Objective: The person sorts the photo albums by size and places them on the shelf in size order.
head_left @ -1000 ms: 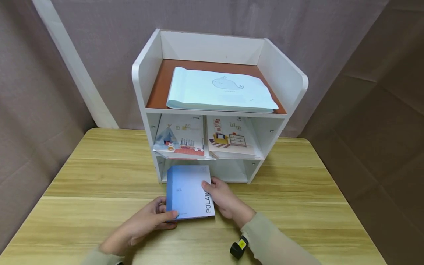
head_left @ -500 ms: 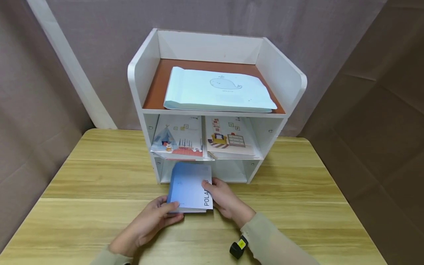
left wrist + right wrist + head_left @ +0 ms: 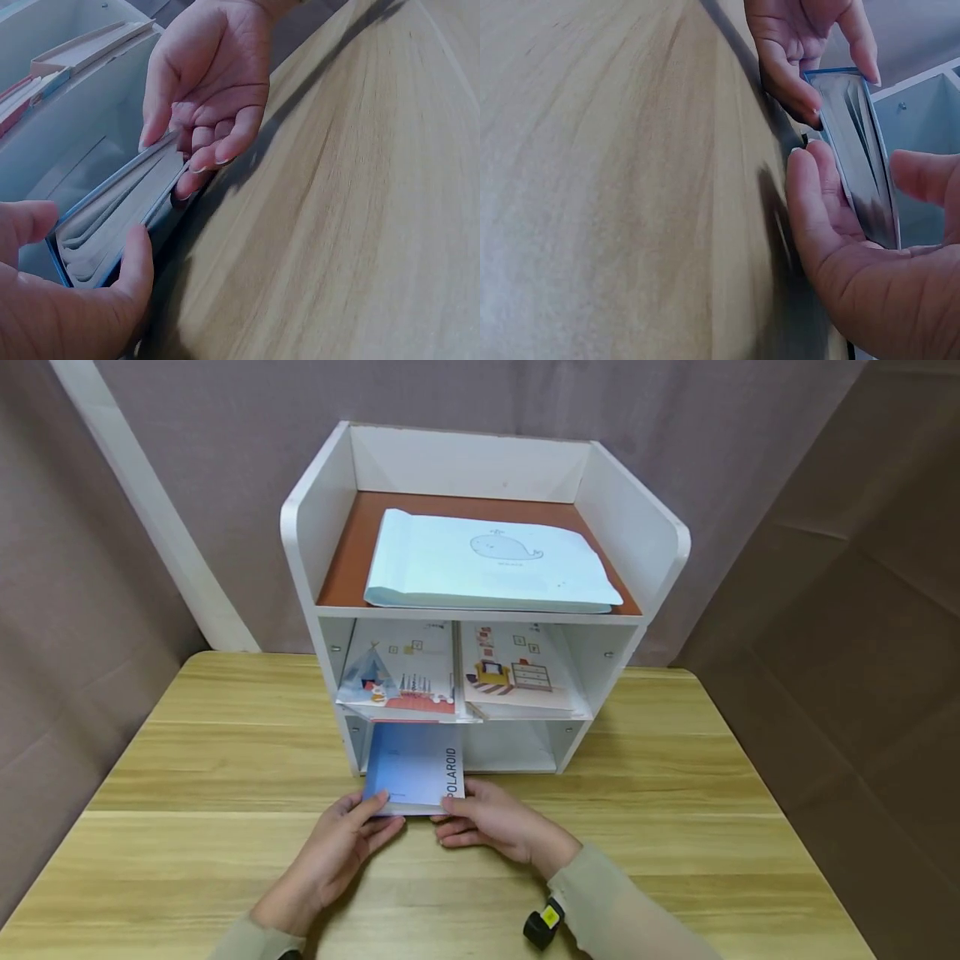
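Note:
A blue-to-white book (image 3: 416,764) with POLAROID along its right side lies face up, its far part inside the bottom compartment of the white shelf (image 3: 330,664). My left hand (image 3: 341,839) grips its near left corner, thumb on the cover and fingers beneath. At the near right corner my right hand (image 3: 498,822) pinches the book the same way. Both wrist views show the page edges of the book (image 3: 124,206) between thumbs and fingers, close over the wooden table (image 3: 630,187). The far end of the book is hidden under the middle shelf.
Two illustrated books or folders (image 3: 405,681) lie side by side in the middle compartment. A pale blue packet with a whale drawing (image 3: 487,564) rests on the brown top shelf. Grey-brown curtains (image 3: 465,393) hang behind the table. A black device with a yellow label (image 3: 543,924) is at my right sleeve.
The book has moved away from me and slightly left, into the bottom compartment. My right hand has shifted from the book's right side to its near right corner; my left hand kept its corner.

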### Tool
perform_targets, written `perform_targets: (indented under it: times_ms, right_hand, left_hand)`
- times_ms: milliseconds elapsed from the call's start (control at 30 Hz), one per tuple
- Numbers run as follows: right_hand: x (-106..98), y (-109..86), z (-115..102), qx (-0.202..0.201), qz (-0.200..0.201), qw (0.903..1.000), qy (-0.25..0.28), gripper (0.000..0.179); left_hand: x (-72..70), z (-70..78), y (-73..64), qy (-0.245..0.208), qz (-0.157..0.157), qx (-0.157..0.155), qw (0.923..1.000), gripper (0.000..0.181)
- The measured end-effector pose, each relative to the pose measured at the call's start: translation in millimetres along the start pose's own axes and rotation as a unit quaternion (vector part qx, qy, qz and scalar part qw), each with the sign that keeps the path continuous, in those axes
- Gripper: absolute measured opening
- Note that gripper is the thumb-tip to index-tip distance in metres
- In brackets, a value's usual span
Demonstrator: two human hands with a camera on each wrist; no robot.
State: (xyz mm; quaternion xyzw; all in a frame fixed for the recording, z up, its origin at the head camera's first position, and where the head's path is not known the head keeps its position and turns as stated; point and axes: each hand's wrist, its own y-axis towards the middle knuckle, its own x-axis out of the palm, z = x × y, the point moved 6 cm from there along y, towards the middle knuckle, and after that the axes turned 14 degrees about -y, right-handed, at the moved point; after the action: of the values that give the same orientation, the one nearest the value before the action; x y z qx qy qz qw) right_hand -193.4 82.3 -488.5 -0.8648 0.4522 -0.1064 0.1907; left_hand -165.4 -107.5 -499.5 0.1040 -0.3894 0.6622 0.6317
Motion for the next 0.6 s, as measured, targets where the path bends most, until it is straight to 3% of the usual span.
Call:
perform_targets:
  times_ms: [233,600]
  right_hand:
    - [2,0.1,1,-0.004,-0.005,0.9998,-0.02,0.036]
    - [2,13.2,4,-0.017,0.067,0.9969,-0.036,0.028]
  left_hand:
    - [-2.7,1.3,3.2,0.001,-0.006,0.007,1.0,0.055]
    - [-4.0,4.6,10.9,0.02,-0.01,0.027,0.9994,0.045]
